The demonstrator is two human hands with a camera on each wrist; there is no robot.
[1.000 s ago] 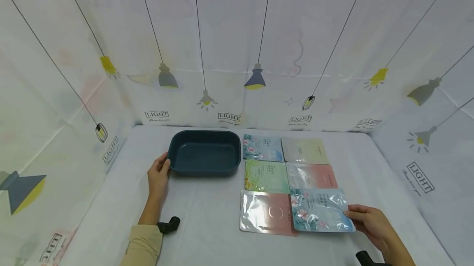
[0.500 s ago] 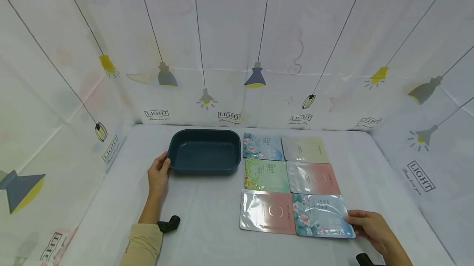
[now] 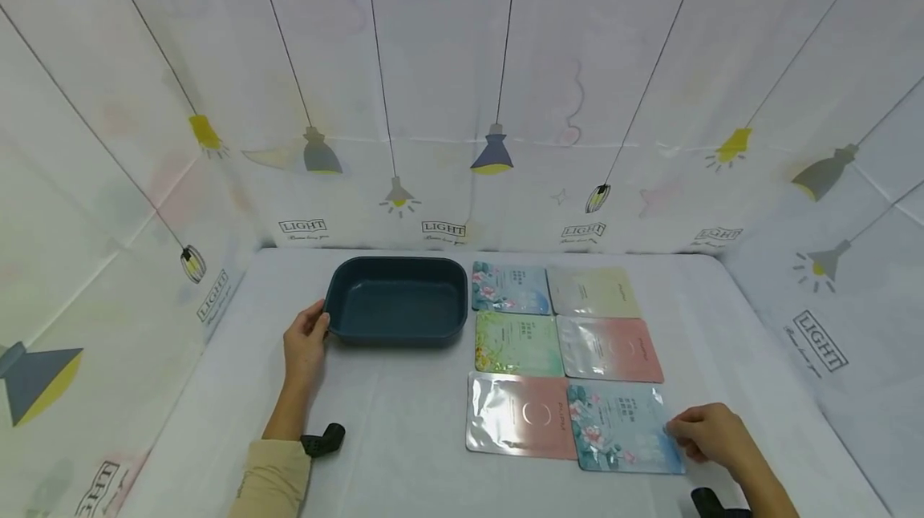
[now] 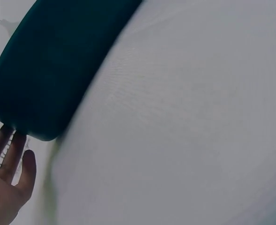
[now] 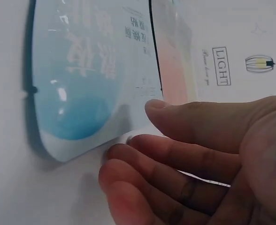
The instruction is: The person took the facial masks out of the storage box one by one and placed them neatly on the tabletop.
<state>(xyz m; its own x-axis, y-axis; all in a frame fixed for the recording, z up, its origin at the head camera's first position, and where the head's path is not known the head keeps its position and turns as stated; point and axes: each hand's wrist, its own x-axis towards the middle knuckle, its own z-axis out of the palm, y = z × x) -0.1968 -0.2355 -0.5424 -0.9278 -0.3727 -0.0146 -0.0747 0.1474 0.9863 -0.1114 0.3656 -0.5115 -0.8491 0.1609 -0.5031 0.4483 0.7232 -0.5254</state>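
Note:
On the left, a dark teal tray [image 3: 397, 311] stands on the white table. My left hand [image 3: 306, 346] touches its left end; in the left wrist view its fairly straight fingers [image 4: 14, 157] meet the tray's end wall while the thumb stands apart. To the right lie several sheet mask packets in two columns of three. The nearest right one, a blue floral packet [image 3: 626, 428], lies flat. Beside its right edge is my right hand [image 3: 715, 434], loosely bent. In the right wrist view a gap shows between thumb and fingers, with no packet [image 5: 95, 84] gripped there.
A silver-pink packet [image 3: 521, 415] lies left of the blue one, with another pink packet [image 3: 612, 348] behind it. Green [image 3: 518, 343], blue [image 3: 511, 287] and pale yellow packets [image 3: 593, 292] fill the other spots. White printed cloth [image 3: 433, 101] encloses the table's back and sides.
My right hand lowered the blue floral packet towards me, off the pink packet's edge, and let it go flat on the table. The left hand stays at the tray.

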